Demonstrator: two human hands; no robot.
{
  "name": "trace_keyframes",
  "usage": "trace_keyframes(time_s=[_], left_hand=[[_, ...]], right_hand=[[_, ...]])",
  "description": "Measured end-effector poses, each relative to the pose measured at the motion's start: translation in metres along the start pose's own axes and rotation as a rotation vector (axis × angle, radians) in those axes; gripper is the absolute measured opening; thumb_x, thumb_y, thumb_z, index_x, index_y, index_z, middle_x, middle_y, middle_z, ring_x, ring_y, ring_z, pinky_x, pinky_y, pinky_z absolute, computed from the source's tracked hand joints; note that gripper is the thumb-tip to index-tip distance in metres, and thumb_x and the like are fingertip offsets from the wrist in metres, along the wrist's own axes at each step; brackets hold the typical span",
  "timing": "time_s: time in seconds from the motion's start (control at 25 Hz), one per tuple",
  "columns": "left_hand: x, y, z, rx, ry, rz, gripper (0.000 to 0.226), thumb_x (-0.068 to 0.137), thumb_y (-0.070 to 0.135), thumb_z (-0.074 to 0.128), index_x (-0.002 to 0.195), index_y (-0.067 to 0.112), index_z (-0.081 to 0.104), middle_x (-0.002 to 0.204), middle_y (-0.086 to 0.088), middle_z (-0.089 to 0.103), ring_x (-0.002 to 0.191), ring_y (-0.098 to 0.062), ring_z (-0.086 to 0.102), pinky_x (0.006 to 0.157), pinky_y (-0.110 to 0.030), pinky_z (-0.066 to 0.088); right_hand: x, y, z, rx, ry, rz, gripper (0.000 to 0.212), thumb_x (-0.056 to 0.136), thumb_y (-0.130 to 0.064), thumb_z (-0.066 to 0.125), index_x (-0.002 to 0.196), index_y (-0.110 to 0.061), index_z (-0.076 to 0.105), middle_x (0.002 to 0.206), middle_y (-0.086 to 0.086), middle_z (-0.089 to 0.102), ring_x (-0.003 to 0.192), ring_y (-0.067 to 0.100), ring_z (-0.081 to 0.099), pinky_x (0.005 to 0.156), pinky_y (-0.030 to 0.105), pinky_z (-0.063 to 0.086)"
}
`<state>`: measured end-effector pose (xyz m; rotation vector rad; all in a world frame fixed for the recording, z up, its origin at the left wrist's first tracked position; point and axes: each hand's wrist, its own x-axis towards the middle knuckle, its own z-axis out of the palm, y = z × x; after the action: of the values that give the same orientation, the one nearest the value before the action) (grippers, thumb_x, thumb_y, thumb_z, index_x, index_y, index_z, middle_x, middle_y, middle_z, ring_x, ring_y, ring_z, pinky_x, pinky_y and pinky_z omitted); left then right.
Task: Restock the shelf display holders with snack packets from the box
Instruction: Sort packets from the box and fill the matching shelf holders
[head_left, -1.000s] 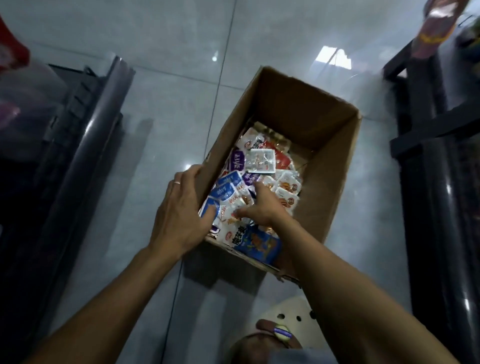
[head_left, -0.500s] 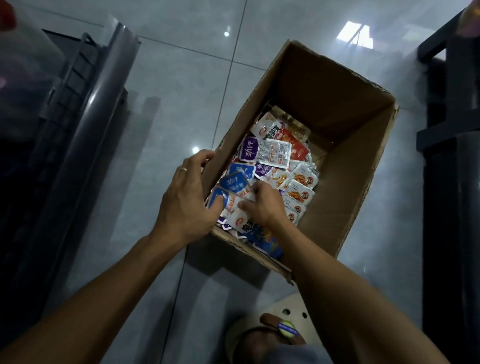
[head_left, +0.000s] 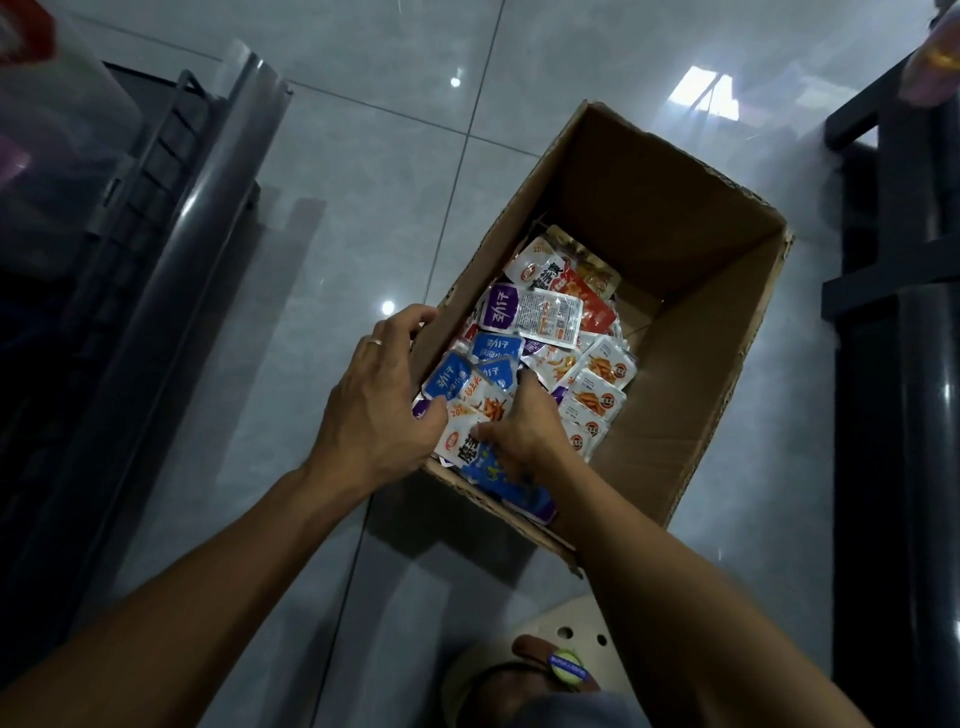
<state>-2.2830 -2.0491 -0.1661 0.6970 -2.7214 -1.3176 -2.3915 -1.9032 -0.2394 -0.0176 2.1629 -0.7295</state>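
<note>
An open cardboard box (head_left: 685, 291) stands on the tiled floor, its near half filled with several small snack packets (head_left: 550, 322) in blue, purple, white and red. My left hand (head_left: 379, 400), with a ring on one finger, grips the box's near left wall, fingers over the outside and thumb inside by the blue packets. My right hand (head_left: 524, 426) is down in the box, its fingers curled into the pile around white and blue packets (head_left: 467, 441). Which packets it actually holds is hidden by the hand.
A dark shelf unit with a clear plastic front strip (head_left: 171, 249) runs along the left. Another dark shelf frame (head_left: 904, 322) stands at the right. My foot in a light perforated sandal (head_left: 550, 670) shows at the bottom, close to the box.
The view has shifted slightly, so the box sits lower and more central. My right hand has dug a little deeper into the packets. My left hand keeps its grip on the box wall.
</note>
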Motion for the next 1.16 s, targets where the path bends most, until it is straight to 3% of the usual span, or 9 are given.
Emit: trace_keyframes(time_s=[0.12, 0.24, 0.36, 0.48, 0.56, 0.72, 0.84, 0.96, 1.16], left_hand=[[0.000, 0.001, -0.001, -0.012, 0.014, 0.017, 0.076, 0.082, 0.020, 0.076, 0.138, 0.029, 0.025, 0.137, -0.003, 0.045, 0.120, -0.021, 0.053, 0.084, -0.040, 0.058], [0.003, 0.003, -0.001, -0.006, 0.016, 0.003, 0.076, 0.082, 0.018, 0.075, 0.139, 0.027, 0.027, 0.136, -0.003, 0.046, 0.118, -0.021, 0.053, 0.083, -0.042, 0.059], [0.006, 0.004, 0.001, 0.012, 0.005, 0.025, 0.078, 0.082, 0.020, 0.076, 0.136, 0.034, 0.021, 0.137, -0.002, 0.045, 0.118, -0.019, 0.052, 0.082, -0.035, 0.057], [0.006, 0.004, 0.002, 0.029, -0.001, 0.015, 0.078, 0.082, 0.025, 0.076, 0.133, 0.039, 0.019, 0.137, -0.002, 0.046, 0.117, -0.019, 0.053, 0.083, -0.034, 0.055], [0.005, 0.003, 0.002, 0.037, -0.004, 0.003, 0.076, 0.082, 0.028, 0.076, 0.133, 0.039, 0.020, 0.137, -0.003, 0.047, 0.116, -0.020, 0.054, 0.083, -0.036, 0.057], [0.005, 0.002, 0.001, 0.043, -0.027, -0.006, 0.075, 0.083, 0.032, 0.074, 0.137, 0.034, 0.022, 0.137, -0.002, 0.047, 0.116, -0.018, 0.054, 0.082, -0.038, 0.059], [0.006, 0.003, 0.002, 0.060, -0.021, -0.012, 0.075, 0.083, 0.030, 0.074, 0.137, 0.033, 0.022, 0.137, -0.003, 0.047, 0.116, -0.018, 0.053, 0.081, -0.034, 0.058], [0.005, 0.005, 0.002, 0.074, -0.016, -0.003, 0.075, 0.083, 0.027, 0.074, 0.136, 0.034, 0.021, 0.136, -0.002, 0.047, 0.115, -0.017, 0.052, 0.081, -0.032, 0.056], [0.004, 0.010, 0.001, 0.079, -0.008, -0.016, 0.075, 0.083, 0.023, 0.073, 0.140, 0.029, 0.024, 0.135, -0.002, 0.047, 0.115, -0.018, 0.052, 0.082, -0.034, 0.055]], right_hand=[[0.003, -0.006, 0.005, 0.182, 0.067, 0.026, 0.036, 0.085, -0.025, 0.074, 0.114, -0.016, 0.055, 0.105, 0.000, 0.069, 0.087, 0.014, 0.068, 0.075, 0.035, 0.058], [0.006, -0.009, -0.003, 0.204, 0.116, -0.021, 0.027, 0.091, -0.028, 0.066, 0.113, -0.012, 0.061, 0.104, 0.005, 0.072, 0.087, 0.018, 0.070, 0.083, 0.043, 0.058], [0.008, -0.009, -0.030, 0.250, 0.156, 0.006, 0.020, 0.095, -0.025, 0.061, 0.110, -0.011, 0.058, 0.104, 0.008, 0.070, 0.085, 0.019, 0.069, 0.081, 0.041, 0.059], [0.017, -0.007, -0.065, 0.200, 0.253, 0.006, 0.024, 0.095, -0.023, 0.061, 0.115, -0.012, 0.055, 0.106, 0.004, 0.065, 0.081, 0.014, 0.065, 0.068, 0.029, 0.053], [0.027, -0.014, -0.082, 0.124, 0.223, -0.028, 0.031, 0.095, -0.021, 0.060, 0.123, -0.013, 0.052, 0.100, -0.001, 0.061, 0.078, 0.010, 0.062, 0.064, 0.025, 0.049], [0.047, -0.032, -0.100, -0.034, 0.059, -0.063, 0.036, 0.093, -0.023, 0.063, 0.126, -0.015, 0.050, 0.108, 0.003, 0.064, 0.085, 0.014, 0.063, 0.074, 0.031, 0.052], [0.051, -0.026, -0.090, -0.067, 0.122, -0.080, 0.050, 0.092, -0.025, 0.065, 0.136, -0.017, 0.045, 0.116, 0.001, 0.062, 0.080, 0.008, 0.058, 0.064, 0.024, 0.045], [0.049, -0.019, -0.081, -0.109, 0.166, -0.103, 0.055, 0.091, -0.029, 0.065, 0.139, -0.019, 0.041, 0.117, 0.004, 0.061, 0.092, 0.017, 0.062, 0.076, 0.036, 0.054], [0.023, -0.028, -0.105, 0.048, 0.069, -0.081, 0.040, 0.094, -0.021, 0.061, 0.130, -0.016, 0.045, 0.109, 0.004, 0.062, 0.082, 0.012, 0.065, 0.063, 0.026, 0.050]])
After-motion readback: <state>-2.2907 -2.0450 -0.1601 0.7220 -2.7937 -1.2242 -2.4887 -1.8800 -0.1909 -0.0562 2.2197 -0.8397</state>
